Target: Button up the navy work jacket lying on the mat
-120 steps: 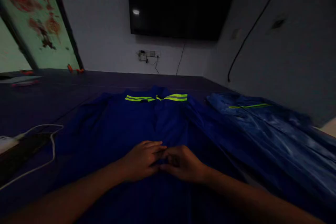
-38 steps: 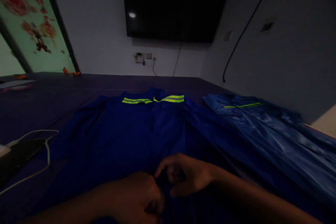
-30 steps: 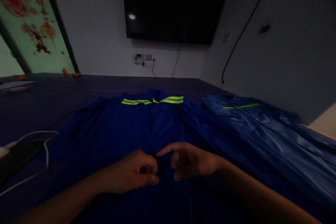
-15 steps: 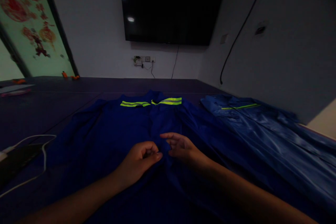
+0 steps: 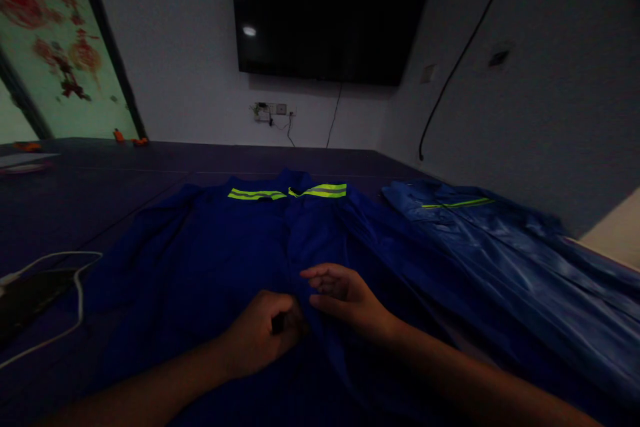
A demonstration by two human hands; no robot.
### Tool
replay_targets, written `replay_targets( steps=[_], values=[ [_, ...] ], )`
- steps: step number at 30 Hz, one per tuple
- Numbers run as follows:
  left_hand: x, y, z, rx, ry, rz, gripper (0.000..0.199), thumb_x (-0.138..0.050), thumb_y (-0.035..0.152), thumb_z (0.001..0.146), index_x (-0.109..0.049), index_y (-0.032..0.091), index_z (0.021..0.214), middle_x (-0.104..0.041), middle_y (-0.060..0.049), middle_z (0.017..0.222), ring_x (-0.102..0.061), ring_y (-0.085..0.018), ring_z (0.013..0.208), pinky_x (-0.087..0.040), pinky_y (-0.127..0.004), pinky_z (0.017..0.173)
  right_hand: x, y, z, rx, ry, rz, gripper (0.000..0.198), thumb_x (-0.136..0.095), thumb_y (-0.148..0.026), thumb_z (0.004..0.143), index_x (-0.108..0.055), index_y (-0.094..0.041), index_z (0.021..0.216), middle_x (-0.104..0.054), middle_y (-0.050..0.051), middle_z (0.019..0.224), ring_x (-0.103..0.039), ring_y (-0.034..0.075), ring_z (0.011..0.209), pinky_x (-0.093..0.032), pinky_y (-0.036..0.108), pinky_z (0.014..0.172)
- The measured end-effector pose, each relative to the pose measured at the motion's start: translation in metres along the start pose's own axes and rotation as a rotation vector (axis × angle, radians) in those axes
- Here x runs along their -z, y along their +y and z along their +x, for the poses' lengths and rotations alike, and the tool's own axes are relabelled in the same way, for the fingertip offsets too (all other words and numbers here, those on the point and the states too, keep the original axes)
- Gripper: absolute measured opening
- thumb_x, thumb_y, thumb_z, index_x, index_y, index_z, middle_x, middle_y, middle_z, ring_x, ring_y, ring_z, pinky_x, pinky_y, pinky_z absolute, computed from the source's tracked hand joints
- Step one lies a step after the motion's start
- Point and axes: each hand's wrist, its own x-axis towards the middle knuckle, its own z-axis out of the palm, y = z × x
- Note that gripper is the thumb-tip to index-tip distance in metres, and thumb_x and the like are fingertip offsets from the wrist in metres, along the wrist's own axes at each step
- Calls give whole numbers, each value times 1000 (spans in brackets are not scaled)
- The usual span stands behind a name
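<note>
A dark blue work jacket (image 5: 220,260) with yellow reflective stripes (image 5: 287,193) near the collar lies spread flat on a dark purple table (image 5: 100,180). My left hand (image 5: 260,333) is curled at the jacket's front placket, its fingers pinching the fabric there. My right hand (image 5: 340,293) rests just to its right on the same placket, fingers bent and holding the fabric edge. The dim light hides what lies between the fingertips.
A second blue jacket (image 5: 500,247) lies to the right. A dark phone (image 5: 25,293) with a white cable (image 5: 75,280) sits at the left edge. A black screen (image 5: 330,13) hangs on the far wall above a socket (image 5: 273,109).
Both hands have shifted along the placket, a little nearer to me than half a second ago. The left hand has closed tighter. The jacket stays flat.
</note>
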Motion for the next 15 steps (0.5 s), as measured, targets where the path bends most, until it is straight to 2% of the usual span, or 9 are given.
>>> replay_targets(
  steps=[4, 7, 11, 15],
  values=[
    [0, -4, -4, -218, 112, 187, 15, -47, 15, 72, -45, 15, 57, -44, 5, 52, -40, -6, 49, -28, -18, 50, -3, 1, -3, 20, -93, -59, 42, -74, -27, 61, -61, -19, 101, -60, 4, 96, -53, 15, 93, -41, 28, 81],
    [0, -4, -6, -307, 194, 280, 13, -45, 10, 69, -45, 15, 58, -45, 4, 52, -41, -6, 49, -29, -18, 51, -3, 3, -3, 28, -128, -97, 49, -74, -26, 60, -59, -20, 106, -59, 4, 102, -51, 17, 98, -41, 29, 83],
    [2, -3, -6, -318, 266, 342, 12, -44, 10, 70, -47, 15, 60, -47, 3, 52, -42, -7, 49, -30, -18, 50, -3, 9, -3, 36, -150, -88, 48, -69, -22, 66, -55, -20, 112, -58, 5, 103, -52, 15, 96, -42, 27, 80],
    [3, -3, -6, -291, 267, 355, 16, -44, 17, 77, -50, 15, 61, -50, 3, 53, -45, -8, 50, -31, -19, 51, -2, 12, -2, 9, -172, -74, 45, -64, -16, 67, -56, -19, 111, -59, 5, 101, -54, 13, 88, -43, 22, 70]
  ],
)
